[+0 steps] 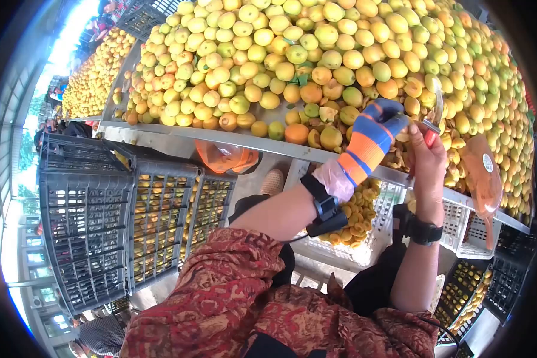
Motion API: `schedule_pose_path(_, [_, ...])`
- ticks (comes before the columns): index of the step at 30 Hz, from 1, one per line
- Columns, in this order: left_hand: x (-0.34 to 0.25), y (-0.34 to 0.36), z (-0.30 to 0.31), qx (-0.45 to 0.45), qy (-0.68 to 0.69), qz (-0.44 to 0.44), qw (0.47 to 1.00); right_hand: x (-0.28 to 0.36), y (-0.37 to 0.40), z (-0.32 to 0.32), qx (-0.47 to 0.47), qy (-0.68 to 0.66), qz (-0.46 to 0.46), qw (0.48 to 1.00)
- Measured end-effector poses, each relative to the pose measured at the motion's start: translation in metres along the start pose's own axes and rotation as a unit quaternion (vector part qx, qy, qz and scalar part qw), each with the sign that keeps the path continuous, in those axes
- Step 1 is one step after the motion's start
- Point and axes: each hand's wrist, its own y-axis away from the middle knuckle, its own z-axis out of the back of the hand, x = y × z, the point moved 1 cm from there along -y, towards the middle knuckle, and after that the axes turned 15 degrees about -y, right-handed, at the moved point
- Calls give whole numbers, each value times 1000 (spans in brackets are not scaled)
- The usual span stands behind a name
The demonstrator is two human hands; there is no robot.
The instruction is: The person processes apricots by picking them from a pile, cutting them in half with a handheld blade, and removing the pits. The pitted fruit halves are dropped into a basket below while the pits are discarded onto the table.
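My left hand (379,122), in a blue and orange striped knit glove over thin plastic, is curled at the front edge of a heap of apricots (268,53). What lies in its fingers is mostly hidden. Close beside it, my bare right hand (426,158) is closed on a knife (431,134) with a red handle, its blade pointing up and away. Below the hands, cut apricot pieces (456,140) lie along the metal table edge (268,143).
An orange plastic bag (483,173) hangs over the table edge at right. Black crates (86,221) of fruit stand at left. A white crate (453,215) and opened apricots (355,218) are below the table. An orange container (227,156) sits under the table.
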Motion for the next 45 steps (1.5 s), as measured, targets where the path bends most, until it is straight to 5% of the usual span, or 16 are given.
schedule_pose_path(1, [7, -1, -2, -48, 132, 65, 988, -5, -2, -9, -2, 7, -1, 1000])
schedule_pose_path(3, [20, 3, -5, -38, 163, 36, 985, -23, -3, -25, -2, -103, -36, 994])
schedule_pose_path(5, [8, 4, -7, -95, 277, 101, 951, -24, 1, -45, -26, -145, -12, 989])
schedule_pose_path(8, [10, -8, 20, -39, 305, 140, 941, -15, -5, -47, 8, -84, 8, 996])
schedule_pose_path(9, [8, -13, 22, -47, 328, 143, 933, -6, -7, -47, -48, -95, 22, 994])
schedule_pose_path(12, [7, -13, 22, -3, 311, 221, 924, 6, -21, -26, -42, -381, 8, 924])
schedule_pose_path(15, [23, -7, 14, 128, 265, 224, 929, 16, -25, -15, -32, -445, 75, 892])
schedule_pose_path(20, [19, 3, -11, 41, 284, 315, 905, 22, -26, -17, -90, -445, 127, 882])
schedule_pose_path(23, [21, 8, -16, 108, 253, 255, 927, 21, -28, -14, -125, -427, 143, 884])
schedule_pose_path(30, [22, 16, -25, 25, 151, 245, 957, 16, -27, -19, -154, -413, 154, 884])
schedule_pose_path(33, [22, 15, -25, 9, 91, 136, 986, 7, -33, -14, -154, -445, 105, 876])
schedule_pose_path(35, [20, 11, -21, -7, -79, -8, 997, 0, -38, -11, -142, -472, 75, 867])
schedule_pose_path(39, [34, 3, -18, -31, -171, -96, 980, 2, -41, -15, -83, -487, 36, 869])
schedule_pose_path(42, [20, -2, -11, 22, -203, -7, 979, 8, -41, -22, -25, -431, 78, 899])
schedule_pose_path(44, [-14, -4, -7, 68, 7, 329, 942, 6, -43, -24, -7, -421, 84, 903])
schedule_pose_path(45, [-11, -2, -1, 67, 7, 330, 942, 6, -44, -26, 12, -411, 91, 907])
